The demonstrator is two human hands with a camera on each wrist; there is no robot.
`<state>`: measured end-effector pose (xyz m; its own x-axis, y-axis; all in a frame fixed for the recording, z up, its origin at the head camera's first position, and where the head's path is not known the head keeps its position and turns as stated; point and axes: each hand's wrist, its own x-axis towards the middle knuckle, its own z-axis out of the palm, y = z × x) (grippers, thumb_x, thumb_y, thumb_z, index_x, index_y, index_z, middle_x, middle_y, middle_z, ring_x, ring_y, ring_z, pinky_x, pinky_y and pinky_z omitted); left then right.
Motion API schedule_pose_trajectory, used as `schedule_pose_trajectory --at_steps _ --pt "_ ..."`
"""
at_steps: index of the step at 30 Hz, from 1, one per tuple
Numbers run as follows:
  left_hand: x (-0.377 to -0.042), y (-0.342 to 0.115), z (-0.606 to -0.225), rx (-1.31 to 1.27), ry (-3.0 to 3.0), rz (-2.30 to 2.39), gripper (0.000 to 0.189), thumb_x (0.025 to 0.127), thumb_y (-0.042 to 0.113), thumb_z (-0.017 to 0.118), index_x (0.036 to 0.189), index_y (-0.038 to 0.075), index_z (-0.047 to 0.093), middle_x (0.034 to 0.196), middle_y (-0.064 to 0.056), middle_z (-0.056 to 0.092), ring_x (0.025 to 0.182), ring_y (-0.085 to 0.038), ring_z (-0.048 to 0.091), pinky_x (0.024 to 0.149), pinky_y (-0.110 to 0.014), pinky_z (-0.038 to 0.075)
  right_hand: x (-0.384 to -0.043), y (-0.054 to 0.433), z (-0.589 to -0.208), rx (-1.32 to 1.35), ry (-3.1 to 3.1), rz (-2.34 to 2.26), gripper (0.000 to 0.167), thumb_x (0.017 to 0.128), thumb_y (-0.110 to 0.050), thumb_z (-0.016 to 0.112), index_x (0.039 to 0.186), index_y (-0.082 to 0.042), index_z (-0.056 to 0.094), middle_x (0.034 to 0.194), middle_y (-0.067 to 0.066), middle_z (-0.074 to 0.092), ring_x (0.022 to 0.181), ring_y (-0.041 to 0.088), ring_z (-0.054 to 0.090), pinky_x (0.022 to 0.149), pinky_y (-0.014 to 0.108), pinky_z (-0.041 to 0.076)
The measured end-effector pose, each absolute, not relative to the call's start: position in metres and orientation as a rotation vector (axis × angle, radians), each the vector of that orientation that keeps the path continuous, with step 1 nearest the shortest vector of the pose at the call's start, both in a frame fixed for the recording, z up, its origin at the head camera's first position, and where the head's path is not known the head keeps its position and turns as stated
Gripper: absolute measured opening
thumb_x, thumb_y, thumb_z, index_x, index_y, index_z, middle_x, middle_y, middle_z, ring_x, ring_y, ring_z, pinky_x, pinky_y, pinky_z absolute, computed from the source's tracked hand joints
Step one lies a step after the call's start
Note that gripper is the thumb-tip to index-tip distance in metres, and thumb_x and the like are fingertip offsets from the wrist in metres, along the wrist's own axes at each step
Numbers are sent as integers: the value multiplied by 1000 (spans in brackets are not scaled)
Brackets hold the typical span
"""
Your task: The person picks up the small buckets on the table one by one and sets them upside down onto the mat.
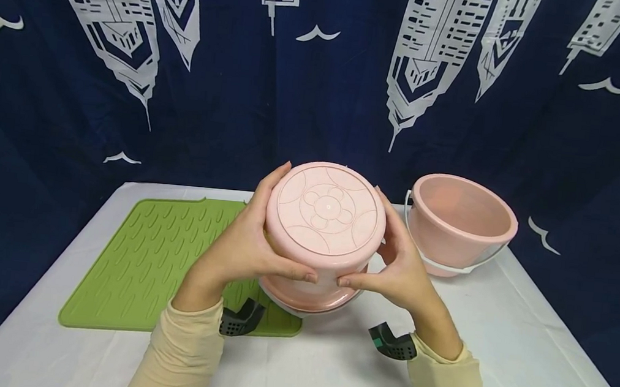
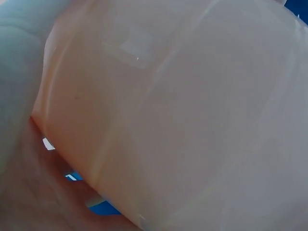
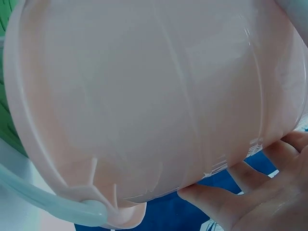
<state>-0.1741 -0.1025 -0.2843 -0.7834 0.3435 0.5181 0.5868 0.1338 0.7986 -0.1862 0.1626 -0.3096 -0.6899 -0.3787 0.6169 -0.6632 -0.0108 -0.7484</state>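
Note:
A pink bucket is tipped over so that its base, marked with a flower pattern, faces up towards the head camera. My left hand grips its left side, thumb on the near wall. On the opposite side my right hand holds the wall, its thumb also in front. In the right wrist view the rim and the white handle with its hinge show at the left. Pink wall fills most of the left wrist view. The inside of this bucket is hidden.
A second pink bucket stands upright at the back right, its white handle hanging down in front. A green ridged mat lies on the left of the white table. Behind hangs a dark blue curtain with white building prints.

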Motion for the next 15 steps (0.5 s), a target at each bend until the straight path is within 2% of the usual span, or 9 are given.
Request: schedule_pose_trajectory --at_steps 9,15 --pt "-175 -101 -287 -936 -2200 -1692 143 51 18 104 160 32 13 157 13 32 137 -11 42 117 -38 26 -186 162 -309 1101 -1967 1817 135 52 12 95 161 -10 19 162 14 27 139 32 36 105 32 43" --pt "-175 -101 -288 -927 -2206 -1671 149 48 16 105 161 27 8 159 7 30 139 -14 39 118 -40 24 -185 160 -310 1069 -1938 1810 132 51 12 95 160 -9 24 160 14 30 138 32 38 104 32 43"
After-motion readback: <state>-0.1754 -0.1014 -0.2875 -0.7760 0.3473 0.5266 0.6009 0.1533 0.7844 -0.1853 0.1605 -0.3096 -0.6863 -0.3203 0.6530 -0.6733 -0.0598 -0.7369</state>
